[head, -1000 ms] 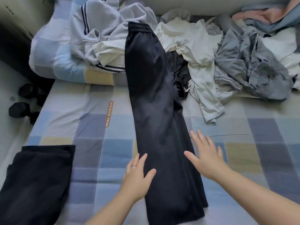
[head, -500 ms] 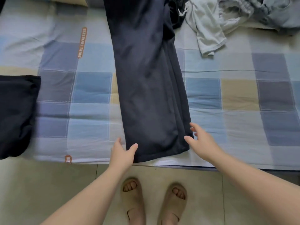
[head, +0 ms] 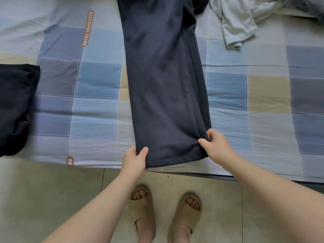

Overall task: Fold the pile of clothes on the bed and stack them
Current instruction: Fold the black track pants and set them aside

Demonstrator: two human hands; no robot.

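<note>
Trousers (head: 163,85), dark navy, lie lengthwise down the centre of the frame, hem at the near edge of the bed (head: 228,88). The left hand (head: 135,160) pinches the lower-left hem corner and the right hand (head: 215,146) the lower-right. This looks like the first fold: both corners probably need lifting level and carrying toward the top. A folded black garment (head: 15,106) lies at the left edge, pale unfolded clothes (head: 236,23) at upper right, and tiled floor (head: 52,199) below.

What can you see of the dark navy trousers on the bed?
The dark navy trousers lie flat, lengthwise on the checked blue bedsheet, legs stacked one on the other, hems at the bed's near edge, waist out of frame. The cloth looks soft, matte, lightly creased. The left hand pinches the left hem corner; the right hand pinches the right.
</note>
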